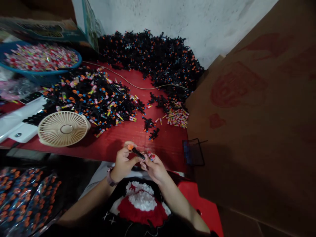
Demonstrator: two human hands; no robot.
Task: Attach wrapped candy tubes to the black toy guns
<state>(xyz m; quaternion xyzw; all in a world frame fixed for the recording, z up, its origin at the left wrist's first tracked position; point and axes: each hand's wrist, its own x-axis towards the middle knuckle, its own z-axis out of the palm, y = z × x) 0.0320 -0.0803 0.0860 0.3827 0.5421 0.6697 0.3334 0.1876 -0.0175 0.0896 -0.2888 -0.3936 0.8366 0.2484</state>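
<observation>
My left hand (124,162), with a band on its wrist, grips a small black toy gun (137,152) that has an orange tip. My right hand (156,168) is closed at the toy's other end. Small red and pink wrapped candies (151,156) show between the right fingers; how many is hard to make out. Just beyond the hands, two black toys (148,124) lie on the red tabletop (170,144). A pile of candy tubes (176,115) sits farther right.
A large heap of black toys (148,56) lies against the wall. Left of it are a mixed pile (96,98), a blue basin (78,62) of candies and a cream fan (64,128). Cardboard (247,138) stands at the right. Bagged toys (27,200) lie lower left.
</observation>
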